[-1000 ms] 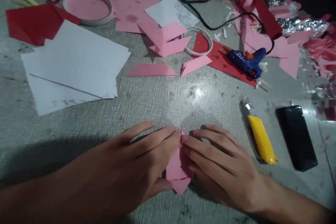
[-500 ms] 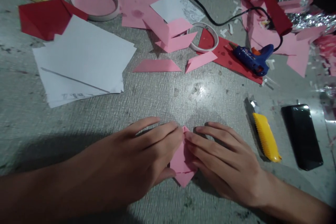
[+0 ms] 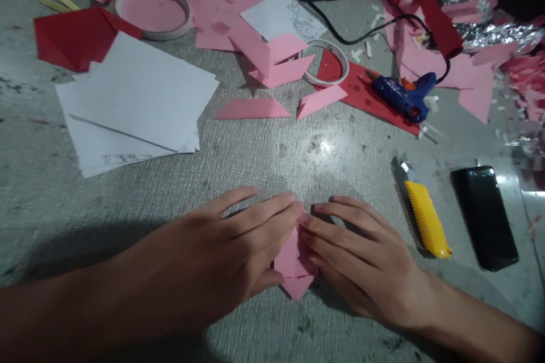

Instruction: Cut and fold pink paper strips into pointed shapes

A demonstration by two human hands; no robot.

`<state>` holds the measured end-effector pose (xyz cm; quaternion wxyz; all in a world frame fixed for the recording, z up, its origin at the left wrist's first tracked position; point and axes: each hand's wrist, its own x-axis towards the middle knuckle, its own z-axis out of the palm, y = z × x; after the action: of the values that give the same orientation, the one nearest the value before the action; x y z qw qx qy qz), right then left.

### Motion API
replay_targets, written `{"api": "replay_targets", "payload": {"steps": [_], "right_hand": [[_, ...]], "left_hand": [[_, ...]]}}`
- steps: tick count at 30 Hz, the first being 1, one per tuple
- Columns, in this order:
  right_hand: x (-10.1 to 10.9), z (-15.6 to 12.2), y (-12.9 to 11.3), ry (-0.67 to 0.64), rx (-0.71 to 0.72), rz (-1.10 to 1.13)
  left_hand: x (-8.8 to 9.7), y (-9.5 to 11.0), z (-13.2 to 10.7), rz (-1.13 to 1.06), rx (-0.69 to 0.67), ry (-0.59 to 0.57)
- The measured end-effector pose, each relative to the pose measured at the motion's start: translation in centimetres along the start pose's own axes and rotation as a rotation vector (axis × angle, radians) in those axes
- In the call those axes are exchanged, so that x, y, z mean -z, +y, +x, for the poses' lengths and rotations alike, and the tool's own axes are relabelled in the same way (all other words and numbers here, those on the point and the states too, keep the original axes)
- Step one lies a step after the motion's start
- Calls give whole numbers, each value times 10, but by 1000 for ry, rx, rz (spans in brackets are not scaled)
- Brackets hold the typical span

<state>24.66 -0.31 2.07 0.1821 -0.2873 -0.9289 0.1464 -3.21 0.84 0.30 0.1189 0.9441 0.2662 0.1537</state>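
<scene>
A small folded pink paper (image 3: pixel 295 258) lies flat on the grey table, its pointed end toward me and its far tip partly hidden under my fingers. My left hand (image 3: pixel 247 244) presses its fingertips on the upper left of the paper, with the thumb at the left edge lower down. From the other side, my right hand (image 3: pixel 361 255) holds the right edge with its fingers close together. The fingertips of both hands meet near the paper's far end. Beyond them lie two folded pink strips (image 3: pixel 253 108) (image 3: pixel 321 101) and an interlocked folded pink piece (image 3: pixel 283 65).
White sheets (image 3: pixel 140 96) lie on the left beside a red folded paper (image 3: pixel 76 39) and a tape roll (image 3: pixel 185 25). A blue glue gun (image 3: pixel 402 96) with a black cord rests on red paper. A yellow cutter (image 3: pixel 427 218) and a black phone (image 3: pixel 485 218) are at right.
My left fingertips have slid slightly forward over the paper's far tip, covering more of it. The view has shifted a little; the other things lie as before.
</scene>
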Motion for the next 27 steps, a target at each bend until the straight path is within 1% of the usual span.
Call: {"api": "replay_targets", "payload": {"steps": [5,11,17,21,27], "right_hand": [[1,3,-1,23,-21,0],[2,2,-1,41,6,32],[2,3,0,106,-35,24],[2,5,0,78,-40,-16],[1,3,-2,58,-19,-53]], "left_hand": [[0,-1,0,22,-20,-42],[0,-1,1,82,-40,-39],[-2,-1,0,127,-61,-67],[0,-2,0,136,-62,-52],[1,-2,-1,134,-88,-81]]}}
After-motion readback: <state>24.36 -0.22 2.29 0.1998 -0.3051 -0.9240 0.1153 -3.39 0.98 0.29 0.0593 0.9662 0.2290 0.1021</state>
